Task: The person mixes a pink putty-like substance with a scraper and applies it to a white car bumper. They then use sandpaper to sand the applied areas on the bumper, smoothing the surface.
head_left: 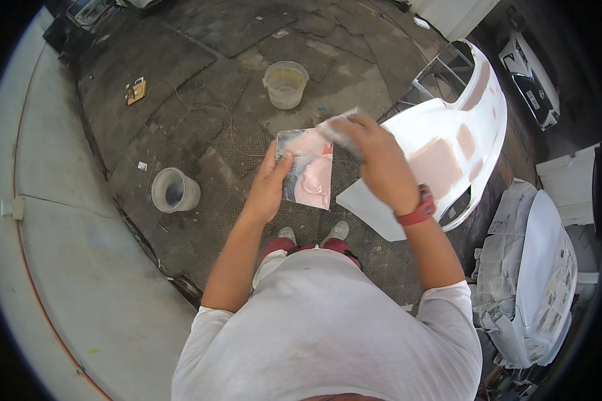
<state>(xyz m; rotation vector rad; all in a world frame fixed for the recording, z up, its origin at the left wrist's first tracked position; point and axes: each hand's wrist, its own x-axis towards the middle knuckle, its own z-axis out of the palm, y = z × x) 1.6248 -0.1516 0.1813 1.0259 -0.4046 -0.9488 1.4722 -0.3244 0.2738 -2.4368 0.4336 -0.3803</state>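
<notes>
My left hand (pixel 267 187) grips a flat rectangular mixing board (pixel 289 192) by its left edge, thumb on top. A thick mound of pink filler paste (pixel 316 180) lies on the board, with a small red streak near its upper right. My right hand (pixel 380 160), with a red watch on its wrist, is at the board's upper right corner. Its closed fingers hold a pale, flat spreader (pixel 334 125), smeared by motion and partly hidden. Just beyond and right of this hand stands a white car body panel (pixel 401 130) with several dull pink patches.
Two pale buckets stand on the floor, one ahead (pixel 286 100) and one to the left (pixel 189 194). A thin cable runs from a yellow object (pixel 136 91). A grey wall (pixel 73 254) bounds the left; a paper-masked bumper (pixel 538 260) stands at right.
</notes>
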